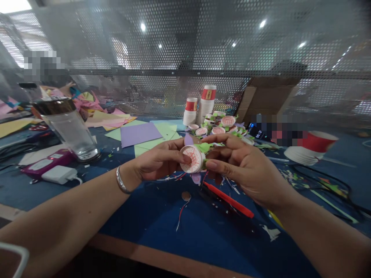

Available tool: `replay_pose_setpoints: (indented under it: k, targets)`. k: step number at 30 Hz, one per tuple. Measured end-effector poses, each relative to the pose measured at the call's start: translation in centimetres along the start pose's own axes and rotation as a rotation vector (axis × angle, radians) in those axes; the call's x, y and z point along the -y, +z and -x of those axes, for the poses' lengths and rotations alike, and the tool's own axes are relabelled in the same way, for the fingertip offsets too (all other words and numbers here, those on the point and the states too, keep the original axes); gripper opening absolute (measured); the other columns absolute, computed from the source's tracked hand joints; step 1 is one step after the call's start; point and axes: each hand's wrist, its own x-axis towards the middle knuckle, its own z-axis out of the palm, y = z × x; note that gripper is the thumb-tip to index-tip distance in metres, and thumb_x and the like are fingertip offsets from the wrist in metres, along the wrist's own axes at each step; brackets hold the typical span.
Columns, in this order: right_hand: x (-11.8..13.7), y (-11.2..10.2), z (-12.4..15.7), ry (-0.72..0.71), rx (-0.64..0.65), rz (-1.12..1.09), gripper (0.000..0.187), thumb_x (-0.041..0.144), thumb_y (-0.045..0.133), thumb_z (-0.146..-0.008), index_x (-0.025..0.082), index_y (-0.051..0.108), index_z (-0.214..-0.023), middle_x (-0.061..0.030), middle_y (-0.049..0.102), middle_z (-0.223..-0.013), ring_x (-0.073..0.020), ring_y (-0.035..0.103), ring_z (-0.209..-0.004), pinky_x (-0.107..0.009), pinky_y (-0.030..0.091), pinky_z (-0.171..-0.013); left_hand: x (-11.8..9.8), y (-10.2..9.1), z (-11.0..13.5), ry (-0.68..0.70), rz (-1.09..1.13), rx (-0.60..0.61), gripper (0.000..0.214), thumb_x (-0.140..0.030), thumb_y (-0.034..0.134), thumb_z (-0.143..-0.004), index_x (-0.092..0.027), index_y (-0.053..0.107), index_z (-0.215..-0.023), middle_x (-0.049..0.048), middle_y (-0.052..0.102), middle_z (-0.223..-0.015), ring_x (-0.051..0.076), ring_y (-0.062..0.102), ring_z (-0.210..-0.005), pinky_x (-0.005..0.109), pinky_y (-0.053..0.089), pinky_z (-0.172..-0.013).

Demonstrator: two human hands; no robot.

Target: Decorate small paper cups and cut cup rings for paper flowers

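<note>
My left hand (158, 159) and my right hand (242, 164) meet over the middle of the blue table (162, 220). Together they hold a small paper craft piece (193, 159): a white round cup bottom with a red print, with green and purple paper strips attached. Left thumb and fingers pinch the white disc from the left. Right fingers are closed on the green paper at its right side. A silver bracelet (121, 181) sits on my left wrist. A red pen (228, 200) lies on the table just beneath my right hand.
Stacked red-and-white paper cups (203, 104) and several finished cup pieces (223, 125) stand behind my hands. A glass jar (71, 129), a white charger (59, 174), coloured paper sheets (140, 134), a cardboard box (268, 98), a red cup (314, 143) and cables surround them. A mesh screen closes the back.
</note>
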Motion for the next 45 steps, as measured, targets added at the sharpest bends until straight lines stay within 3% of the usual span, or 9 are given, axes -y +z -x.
replay_pose_setpoints:
  k: [9, 13, 22, 29, 39, 45]
  targets:
    - [-0.31, 0.26, -0.10, -0.001, -0.023, -0.004, 0.028, 0.026, 0.080, -0.087, 0.024, 0.065, -0.111, 0.0053, 0.072, -0.081, -0.0064, 0.066, -0.071, -0.018, 0.051, -0.061, 0.05, -0.02, -0.01, 0.008, 0.032, 0.019, 0.034, -0.012, 0.077, -0.073, -0.014, 0.071, -0.106, 0.0055, 0.074, -0.088, 0.014, 0.068, -0.076, 0.023, 0.052, -0.071]
    - [-0.31, 0.28, -0.07, 0.015, -0.030, 0.026, 0.028, 0.027, 0.080, -0.087, 0.024, 0.065, -0.111, 0.0053, 0.071, -0.080, -0.0069, 0.064, -0.070, -0.019, 0.050, -0.061, -0.06, 0.23, 0.07, 0.021, 0.025, 0.025, 0.026, -0.012, 0.078, -0.073, -0.014, 0.072, -0.099, 0.0037, 0.072, -0.083, 0.013, 0.067, -0.073, 0.022, 0.051, -0.069]
    - [-0.57, -0.13, -0.08, 0.001, -0.001, 0.034, 0.031, 0.023, 0.082, -0.084, 0.025, 0.067, -0.111, 0.0039, 0.073, -0.088, -0.0084, 0.066, -0.079, -0.020, 0.052, -0.071, -0.19, 0.21, 0.16, 0.054, 0.006, 0.030, 0.019, -0.009, 0.077, -0.074, -0.014, 0.071, -0.091, 0.0017, 0.071, -0.076, 0.010, 0.066, -0.067, 0.020, 0.053, -0.066]
    - [-0.22, -0.31, -0.01, -0.022, 0.020, 0.078, 0.026, 0.031, 0.075, -0.091, 0.025, 0.067, -0.114, 0.0012, 0.072, -0.094, -0.0101, 0.065, -0.083, -0.022, 0.051, -0.072, -0.19, 0.13, 0.01, 0.100, -0.020, 0.029, 0.021, -0.009, 0.077, -0.073, -0.015, 0.072, -0.092, 0.0027, 0.074, -0.079, 0.012, 0.068, -0.069, 0.021, 0.054, -0.069]
    - [-0.23, -0.10, -0.09, 0.045, 0.010, 0.212, 0.022, 0.044, 0.074, -0.089, 0.023, 0.071, -0.094, -0.0008, 0.071, -0.093, -0.0141, 0.060, -0.077, -0.026, 0.045, -0.065, -0.02, 0.08, -0.09, 0.035, -0.242, 0.026, 0.020, -0.010, 0.080, -0.071, -0.014, 0.073, -0.089, 0.0026, 0.073, -0.082, 0.011, 0.064, -0.074, 0.021, 0.052, -0.069]
    - [-0.44, 0.06, -0.17, 0.065, 0.023, 0.147, 0.020, 0.041, 0.073, -0.090, 0.022, 0.071, -0.089, 0.0008, 0.068, -0.087, -0.0120, 0.057, -0.076, -0.026, 0.044, -0.069, -0.12, 0.18, -0.06, 0.039, -0.200, 0.051, 0.017, -0.011, 0.079, -0.073, -0.013, 0.072, -0.089, 0.0025, 0.072, -0.079, 0.011, 0.065, -0.071, 0.022, 0.051, -0.069]
